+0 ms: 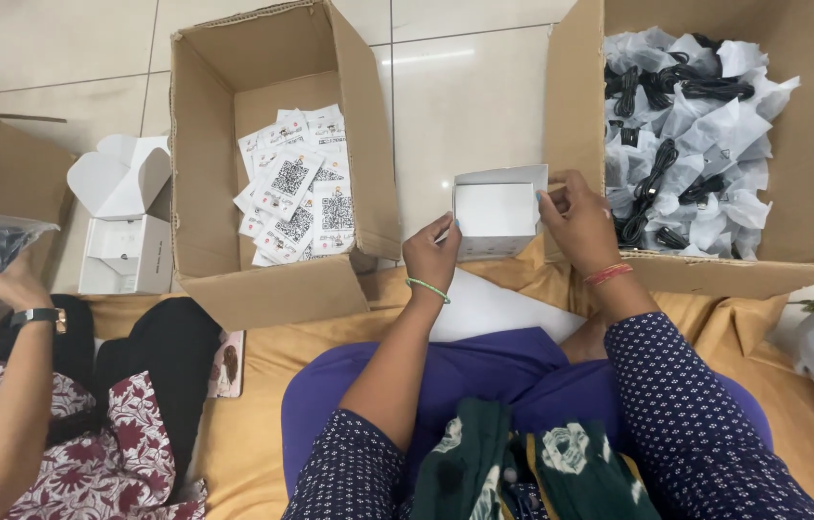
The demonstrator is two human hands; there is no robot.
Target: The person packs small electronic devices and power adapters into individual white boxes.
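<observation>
A small white cardboard box [498,210] is held between both my hands, above my lap. My left hand [431,255], with a green bangle at the wrist, grips its left lower corner. On the box's right side my right hand [577,220], with red bangles, pinches the edge near a flap. The box's white face points toward me. A white flat sheet [494,308] lies on my purple-clad lap under the hands.
An open brown carton [277,173] of printed white cards stands left of the hands. Another carton [715,135] at right holds black cables in white bags. A co-worker's arm with a watch [26,318] is at far left, near an open white box [128,226].
</observation>
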